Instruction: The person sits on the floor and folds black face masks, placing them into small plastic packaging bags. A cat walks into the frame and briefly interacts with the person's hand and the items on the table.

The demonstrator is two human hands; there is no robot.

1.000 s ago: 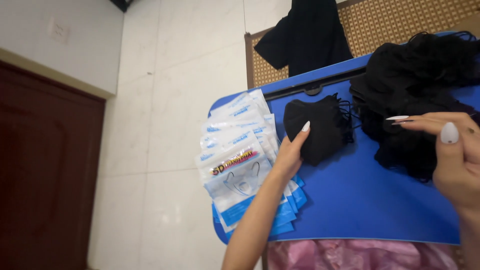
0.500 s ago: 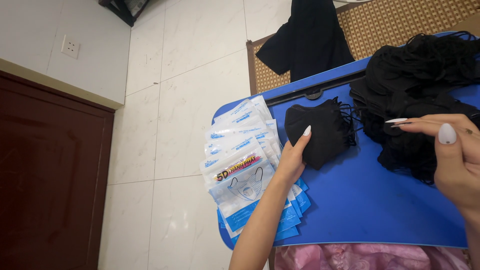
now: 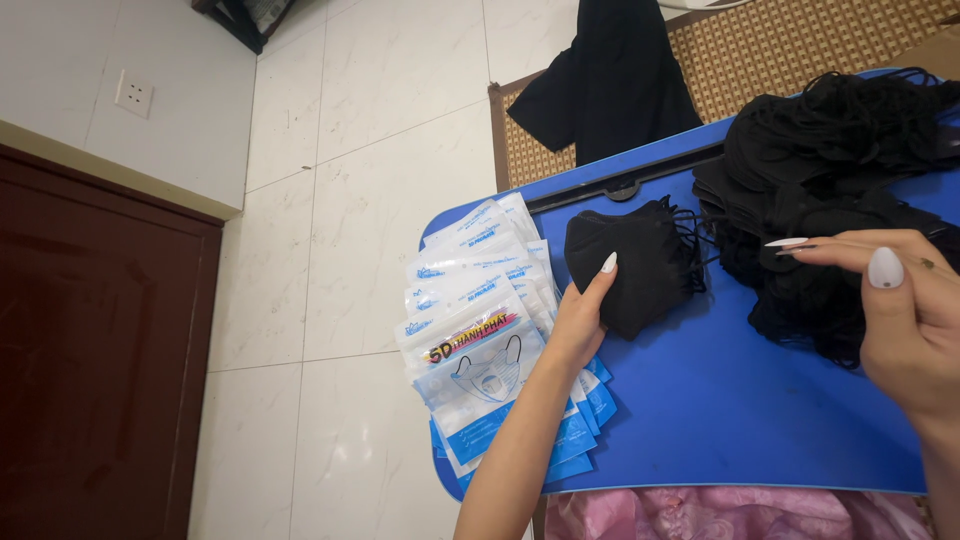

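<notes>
Head view: our left hand (image 3: 580, 320) grips the small black mask stack (image 3: 630, 262) mid-frame; right hand (image 3: 905, 320) pinches loosely, holding nothing visible; stack could topple.

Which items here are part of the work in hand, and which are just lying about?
In use:
left hand on small mask stack
right hand at big mask pile
fanned packets
blue table

Lying about:
black garment on woven chair
pink cloth
wall socket
brown door
</notes>
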